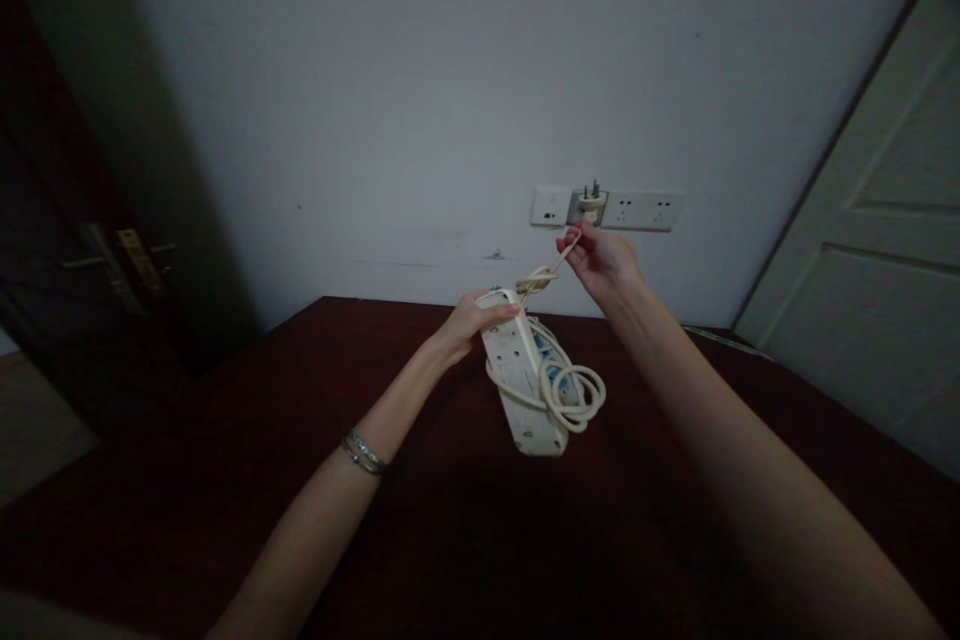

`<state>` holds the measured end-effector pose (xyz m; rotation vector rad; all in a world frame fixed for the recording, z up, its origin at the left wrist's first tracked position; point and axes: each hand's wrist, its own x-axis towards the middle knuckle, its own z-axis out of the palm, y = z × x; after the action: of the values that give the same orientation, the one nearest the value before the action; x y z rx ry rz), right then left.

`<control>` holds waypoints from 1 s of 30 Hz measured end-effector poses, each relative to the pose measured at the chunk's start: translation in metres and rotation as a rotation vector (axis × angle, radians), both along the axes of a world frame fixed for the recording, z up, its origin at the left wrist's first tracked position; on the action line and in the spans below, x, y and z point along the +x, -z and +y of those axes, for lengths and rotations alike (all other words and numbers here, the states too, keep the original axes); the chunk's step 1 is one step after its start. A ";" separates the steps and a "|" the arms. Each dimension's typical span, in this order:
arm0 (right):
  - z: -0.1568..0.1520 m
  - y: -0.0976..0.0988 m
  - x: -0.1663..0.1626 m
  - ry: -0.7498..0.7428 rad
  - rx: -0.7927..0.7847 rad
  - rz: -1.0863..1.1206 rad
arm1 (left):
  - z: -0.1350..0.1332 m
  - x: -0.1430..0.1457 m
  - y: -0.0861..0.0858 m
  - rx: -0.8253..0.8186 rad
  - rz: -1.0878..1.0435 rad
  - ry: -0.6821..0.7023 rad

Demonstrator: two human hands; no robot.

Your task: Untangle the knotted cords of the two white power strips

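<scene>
My left hand (474, 320) is wrapped round the upper end of a white power strip (514, 360), held tilted above the dark red table. Its back faces me, and blue outlets show along its right side. A cream cord (577, 398) is wound about the strip, with loops hanging at the right and a knotted bunch near the top. With closed fingers, my right hand (600, 258) grips the cord close to its plug (592, 204). The plug's metal prongs point upward, in front of the wall sockets.
A row of wall sockets (643, 210) and a switch-like plate (550, 206) sit on the pale wall behind. Below spreads the dark red table (390, 540). A dark door with a handle (86, 262) stands at left, a pale panelled door (885, 220) at right.
</scene>
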<state>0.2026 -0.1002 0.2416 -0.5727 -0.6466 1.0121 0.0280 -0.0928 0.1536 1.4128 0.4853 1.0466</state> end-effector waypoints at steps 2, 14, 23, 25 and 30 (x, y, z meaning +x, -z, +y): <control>0.002 -0.007 -0.009 0.006 0.025 0.025 | -0.005 0.007 0.004 -0.034 -0.063 0.111; 0.048 -0.018 -0.031 0.110 -0.157 -0.003 | -0.026 0.028 0.007 -0.087 -0.063 0.029; 0.065 0.006 -0.010 0.183 -0.261 -0.057 | -0.027 0.036 0.015 -0.318 -0.140 0.186; 0.066 0.010 -0.004 0.204 -0.272 -0.063 | -0.029 0.038 0.014 -0.336 -0.156 0.189; 0.072 0.018 0.007 0.240 -0.296 -0.085 | -0.033 0.038 0.011 -0.327 -0.115 0.194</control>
<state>0.2094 -0.0281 0.2241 -0.9349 -0.4910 0.8645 0.0664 -0.1261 0.1428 1.0805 0.4054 0.8427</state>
